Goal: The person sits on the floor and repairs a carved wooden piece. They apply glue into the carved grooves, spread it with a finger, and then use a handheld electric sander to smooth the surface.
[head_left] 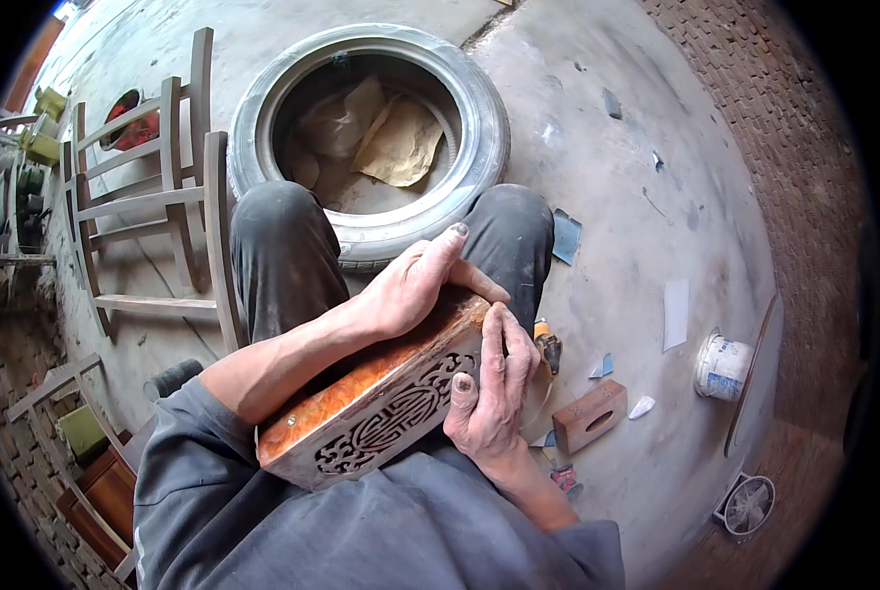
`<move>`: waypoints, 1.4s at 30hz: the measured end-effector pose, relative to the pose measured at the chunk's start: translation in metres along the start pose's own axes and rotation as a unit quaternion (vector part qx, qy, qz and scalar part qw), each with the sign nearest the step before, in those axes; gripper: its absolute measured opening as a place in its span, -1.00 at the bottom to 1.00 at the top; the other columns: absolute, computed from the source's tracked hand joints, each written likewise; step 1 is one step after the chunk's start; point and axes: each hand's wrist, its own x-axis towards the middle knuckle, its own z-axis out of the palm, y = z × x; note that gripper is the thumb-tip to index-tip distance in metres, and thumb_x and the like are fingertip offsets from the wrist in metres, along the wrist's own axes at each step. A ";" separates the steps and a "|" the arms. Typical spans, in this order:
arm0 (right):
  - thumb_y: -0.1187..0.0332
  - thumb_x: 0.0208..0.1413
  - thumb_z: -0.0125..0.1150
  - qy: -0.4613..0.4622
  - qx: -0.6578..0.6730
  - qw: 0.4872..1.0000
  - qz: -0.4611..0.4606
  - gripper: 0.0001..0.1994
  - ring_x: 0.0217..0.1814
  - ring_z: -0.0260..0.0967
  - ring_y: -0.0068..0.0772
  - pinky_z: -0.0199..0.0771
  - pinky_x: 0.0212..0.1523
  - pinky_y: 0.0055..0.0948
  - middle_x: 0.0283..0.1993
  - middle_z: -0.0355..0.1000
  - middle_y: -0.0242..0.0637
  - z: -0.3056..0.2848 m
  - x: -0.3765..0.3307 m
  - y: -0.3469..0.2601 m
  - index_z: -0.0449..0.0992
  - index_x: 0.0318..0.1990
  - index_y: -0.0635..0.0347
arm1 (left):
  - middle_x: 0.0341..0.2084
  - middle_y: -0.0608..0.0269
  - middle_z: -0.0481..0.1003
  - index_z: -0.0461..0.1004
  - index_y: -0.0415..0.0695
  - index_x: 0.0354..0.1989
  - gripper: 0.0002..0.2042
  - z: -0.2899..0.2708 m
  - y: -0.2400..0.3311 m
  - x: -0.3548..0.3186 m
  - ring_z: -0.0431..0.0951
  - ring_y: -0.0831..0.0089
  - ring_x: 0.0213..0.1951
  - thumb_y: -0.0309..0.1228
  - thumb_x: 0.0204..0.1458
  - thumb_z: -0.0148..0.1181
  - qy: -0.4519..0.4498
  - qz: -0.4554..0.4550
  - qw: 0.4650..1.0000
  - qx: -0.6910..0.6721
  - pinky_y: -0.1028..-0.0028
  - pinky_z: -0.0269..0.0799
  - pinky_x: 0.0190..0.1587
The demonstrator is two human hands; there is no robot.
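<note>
A carved wooden box (pixel 361 408) with an orange-brown top and a pierced fretwork side lies across my lap. My left hand (pixel 415 283) rests flat on its top at the far end, fingers together, thumb pointing up. My right hand (pixel 487 388) wraps around the box's right end, fingers on the top edge and thumb pressed on the carved side. My knees in dark trousers sit just beyond the box.
A pale old tyre (pixel 489 118) lies on the concrete floor ahead with crumpled paper (pixel 401 147) inside. A wooden chair frame (pixel 155 197) lies at left. On the right sit a small wooden block (pixel 589 415), a white bucket (pixel 723 366), sandpaper scraps and a small fan (pixel 750 504).
</note>
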 end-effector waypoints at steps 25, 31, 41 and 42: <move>-0.06 0.54 -0.16 -0.035 -0.019 0.997 -0.072 -0.40 0.41 0.13 0.14 0.20 0.40 0.04 0.38 0.21 0.03 -0.001 0.011 0.018 0.42 0.42 0.24 | -0.14 -0.12 0.70 0.67 -0.48 -0.06 0.06 -0.003 -0.008 -0.011 0.62 0.32 -0.02 0.35 0.40 -0.62 0.039 -0.033 0.996 -0.069 0.48 0.37 0.26; -0.09 0.55 -0.22 -0.041 -0.065 0.994 -0.077 -0.41 0.42 0.12 0.12 0.19 0.39 0.07 0.41 0.24 0.00 -0.001 0.007 0.013 0.47 0.42 0.10 | -0.16 -0.08 0.71 0.71 -0.42 -0.11 0.08 -0.007 -0.018 -0.009 0.64 0.32 -0.03 0.39 0.37 -0.65 0.034 -0.024 0.998 -0.045 0.44 0.41 0.26; -0.13 0.55 -0.30 -0.032 -0.140 0.980 -0.140 -0.39 0.43 0.14 0.08 0.19 0.39 0.10 0.41 0.26 0.02 -0.005 0.004 0.010 0.52 0.38 0.04 | -0.27 -0.07 0.71 0.73 -0.39 -0.17 0.05 -0.005 -0.019 -0.010 0.66 0.34 -0.11 0.33 0.41 -0.65 0.047 -0.001 0.998 -0.040 0.46 0.46 0.16; -0.13 0.55 -0.30 -0.028 -0.110 0.986 -0.125 -0.38 0.44 0.14 0.11 0.18 0.40 0.11 0.42 0.26 0.04 -0.005 0.003 0.010 0.50 0.38 0.10 | -0.24 -0.07 0.71 0.73 -0.40 -0.16 0.06 -0.006 -0.018 -0.010 0.65 0.33 -0.08 0.36 0.40 -0.65 0.043 -0.004 0.998 -0.039 0.45 0.44 0.20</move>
